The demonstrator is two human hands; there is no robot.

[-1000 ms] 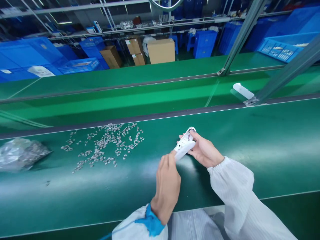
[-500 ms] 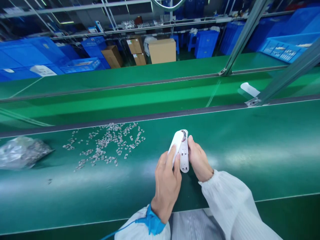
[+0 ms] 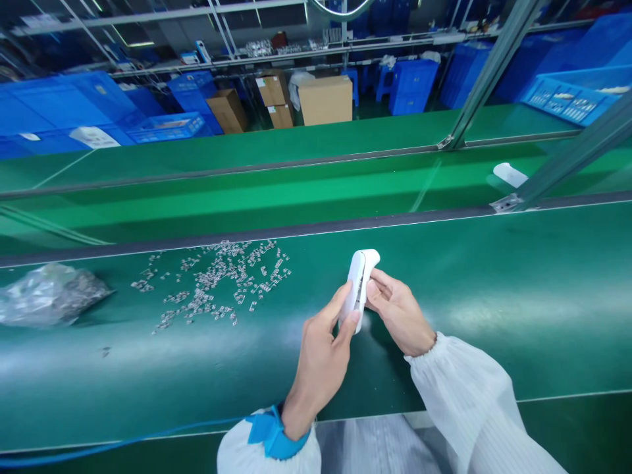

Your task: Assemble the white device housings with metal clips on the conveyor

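A long white plastic housing (image 3: 356, 289) with rounded ends is held between both hands above the green work surface (image 3: 237, 375). Its two halves lie almost face to face, with a dark gap along the side. My left hand (image 3: 323, 345) grips the left half between thumb and fingers; a blue wrist strap circles that wrist. On the other side, my right hand (image 3: 397, 309) is closed on the right half, thumb toward me and fingers partly hidden. Small metal pieces (image 3: 212, 283) lie scattered to the left, beside a clear plastic bag (image 3: 49, 296) of similar pieces.
A bright green conveyor belt (image 3: 296, 191) runs behind the work surface, with a white part (image 3: 510, 174) on it at right. A metal post (image 3: 577, 155) slants up there. Blue crates (image 3: 573, 99) and cardboard boxes (image 3: 326, 102) stand farther back.
The two housing halves have come from side by side, with the inside showing, to nearly face to face. The housing is turned on edge, and my right fingers have curled around it.
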